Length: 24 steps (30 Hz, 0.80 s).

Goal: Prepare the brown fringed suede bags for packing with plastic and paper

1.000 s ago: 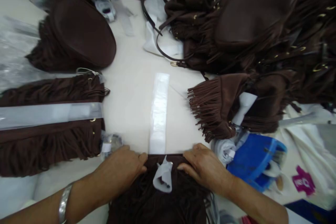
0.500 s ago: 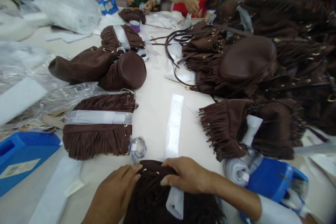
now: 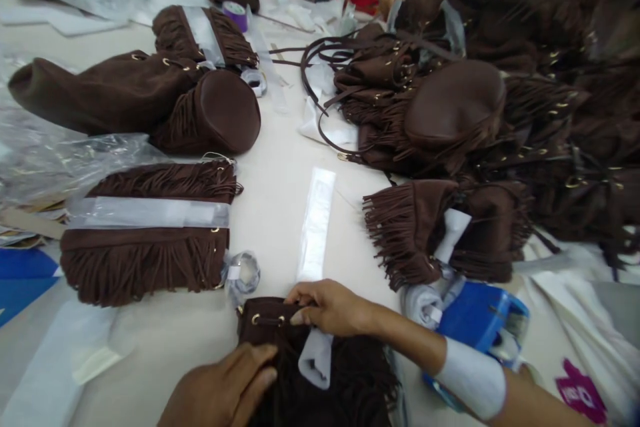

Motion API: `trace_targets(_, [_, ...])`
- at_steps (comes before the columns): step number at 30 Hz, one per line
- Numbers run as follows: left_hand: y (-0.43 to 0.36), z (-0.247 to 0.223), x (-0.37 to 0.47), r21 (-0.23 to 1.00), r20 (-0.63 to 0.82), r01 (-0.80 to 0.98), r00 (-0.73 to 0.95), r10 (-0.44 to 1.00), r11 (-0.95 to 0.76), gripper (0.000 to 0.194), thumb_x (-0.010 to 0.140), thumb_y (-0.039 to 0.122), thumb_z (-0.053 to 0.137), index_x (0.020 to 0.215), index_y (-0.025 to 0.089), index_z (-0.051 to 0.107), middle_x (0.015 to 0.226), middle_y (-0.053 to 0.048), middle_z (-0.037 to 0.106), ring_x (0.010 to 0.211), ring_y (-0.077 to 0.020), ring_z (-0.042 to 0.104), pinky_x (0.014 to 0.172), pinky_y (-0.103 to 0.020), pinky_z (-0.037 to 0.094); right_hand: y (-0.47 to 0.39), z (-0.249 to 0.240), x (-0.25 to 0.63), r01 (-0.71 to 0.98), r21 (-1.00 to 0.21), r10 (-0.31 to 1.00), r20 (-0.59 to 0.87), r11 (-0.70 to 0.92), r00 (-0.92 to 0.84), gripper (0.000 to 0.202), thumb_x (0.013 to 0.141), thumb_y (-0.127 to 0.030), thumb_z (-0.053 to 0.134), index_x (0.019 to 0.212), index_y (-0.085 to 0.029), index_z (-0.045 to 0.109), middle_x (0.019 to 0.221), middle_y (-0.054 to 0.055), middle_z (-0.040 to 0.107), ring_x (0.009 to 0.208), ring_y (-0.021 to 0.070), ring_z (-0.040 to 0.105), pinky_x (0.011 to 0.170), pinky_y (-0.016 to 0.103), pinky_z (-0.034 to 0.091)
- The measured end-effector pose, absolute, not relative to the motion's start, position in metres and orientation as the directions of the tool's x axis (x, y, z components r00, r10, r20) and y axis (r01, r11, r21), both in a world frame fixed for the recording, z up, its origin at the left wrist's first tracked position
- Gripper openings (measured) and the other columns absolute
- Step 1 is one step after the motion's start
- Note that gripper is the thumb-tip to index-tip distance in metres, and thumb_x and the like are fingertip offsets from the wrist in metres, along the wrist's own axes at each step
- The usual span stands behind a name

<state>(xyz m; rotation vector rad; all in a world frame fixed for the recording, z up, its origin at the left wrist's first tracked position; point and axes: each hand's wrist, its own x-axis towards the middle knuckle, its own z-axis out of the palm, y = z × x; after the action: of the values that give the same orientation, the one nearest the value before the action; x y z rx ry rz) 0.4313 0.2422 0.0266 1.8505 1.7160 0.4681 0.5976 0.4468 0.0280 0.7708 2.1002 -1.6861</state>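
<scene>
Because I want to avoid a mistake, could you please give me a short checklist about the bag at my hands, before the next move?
1. Right hand gripping the bag's top edge: ok.
2. Left hand at the bag's left side: ok; its exact grip is hidden.
3. Gold eyelets visible: ok, two near the top edge.
4. White strip flat on the table: ok.
5. Whole bag in view: not ok, the picture's bottom cuts it off.
6. Bag's inside: cannot tell.

Decent lane up the table (image 3: 275, 160), but it's hemmed in by the wrapped bag (image 3: 145, 257) left, fringed bag (image 3: 405, 233) right; near end's blocked by the held bag (image 3: 345, 380), far end partly by straps (image 3: 305, 75).
</scene>
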Motion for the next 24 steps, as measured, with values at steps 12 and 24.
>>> trace_targets(12, [0.277, 0.001, 0.458, 0.476, -0.063, 0.879, 0.014, 0.998, 0.018, 0.029, 0.094, 0.011, 0.041, 0.116, 0.023, 0.056, 0.123, -0.007, 0.063, 0.088, -0.0167, 0.072, 0.070, -0.027, 0.060, 0.366, 0.062, 0.644, 0.336, -0.296, 0.381, 0.109, 0.894, -0.918, 0.015, 0.092, -0.024, 0.061, 0.106, -0.018, 0.060, 0.101, 0.007, 0.066, 0.086, 0.0213, 0.058, 0.076, 0.035, 0.049])
trace_targets(24, [0.281, 0.006, 0.457, 0.435, 0.295, 0.882, 0.051, 0.954, -0.182, 0.020, 0.101, 0.032, 0.044, 0.100, 0.020, 0.060, 0.109, -0.006, 0.066, 0.088, -0.0158, 0.068, 0.077, -0.027, 0.051, 0.350, 0.025, 0.666, 0.389, -0.309, 0.497, 0.530, 0.868, -0.687, 0.017, 0.091, -0.007, 0.054, 0.078, -0.017, 0.056, 0.079, 0.006, 0.068, 0.077, 0.0150, 0.066, 0.068, 0.025, 0.057])
